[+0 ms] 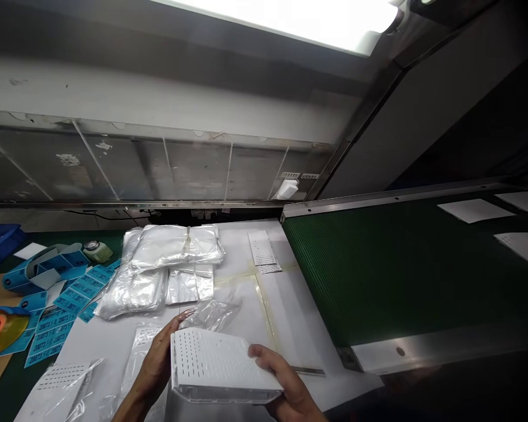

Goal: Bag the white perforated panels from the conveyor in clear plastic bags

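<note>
A white plastic cover [222,360] with rows of slots is held tilted at the front of the bench. My right hand [288,384] grips its right end, thumb on top and fingers underneath. Along the left edge lies my left hand [156,354], closed against the cover, its fingertips by a crumpled clear plastic bag [213,315] just behind. Whether those fingertips also pinch the bag I cannot tell. Bagged white covers rest to the left, one slotted cover [61,378] at the lower left and another [145,337] partly behind my left arm.
Bundled clear bags [171,246] are piled behind my hands. Blue printed labels [77,296], a tape roll [2,331], a small jar [97,251] and a blue bin [0,243] lie left. White slotted pieces [261,249] sit near a green conveyor belt [378,275] on the right.
</note>
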Tool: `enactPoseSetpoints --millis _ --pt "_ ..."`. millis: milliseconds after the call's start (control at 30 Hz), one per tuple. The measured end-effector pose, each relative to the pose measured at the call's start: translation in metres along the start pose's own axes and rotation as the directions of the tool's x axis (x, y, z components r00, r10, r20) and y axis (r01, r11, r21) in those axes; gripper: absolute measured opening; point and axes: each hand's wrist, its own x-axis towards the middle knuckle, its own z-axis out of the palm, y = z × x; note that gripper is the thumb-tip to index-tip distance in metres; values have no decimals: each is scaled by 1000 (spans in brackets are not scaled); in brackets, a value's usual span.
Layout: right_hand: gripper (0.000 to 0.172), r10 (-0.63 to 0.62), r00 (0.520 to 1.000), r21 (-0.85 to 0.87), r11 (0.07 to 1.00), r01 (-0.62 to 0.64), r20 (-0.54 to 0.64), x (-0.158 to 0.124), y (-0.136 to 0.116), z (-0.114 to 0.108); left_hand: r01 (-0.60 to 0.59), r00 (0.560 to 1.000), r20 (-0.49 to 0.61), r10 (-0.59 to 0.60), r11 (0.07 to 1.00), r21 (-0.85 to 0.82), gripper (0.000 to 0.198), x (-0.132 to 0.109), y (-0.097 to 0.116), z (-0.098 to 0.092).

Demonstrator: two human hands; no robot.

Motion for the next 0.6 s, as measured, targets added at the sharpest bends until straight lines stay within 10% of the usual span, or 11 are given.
enactPoseSetpoints --millis 233,500,600 --pt "20 -28 998 21 999 29 -52 4 -1 8 90 991 118 -62 966 -244 41 -1 -1 -14" --pt "54 -342 888 -202 935 290 -308 11 23 33 -88 996 36 81 962 259 47 -6 -11 20" --pt "63 -545 760 -401 823 402 -355 15 55 50 -94 990 -73 120 953 288 47 -21 -23 46"
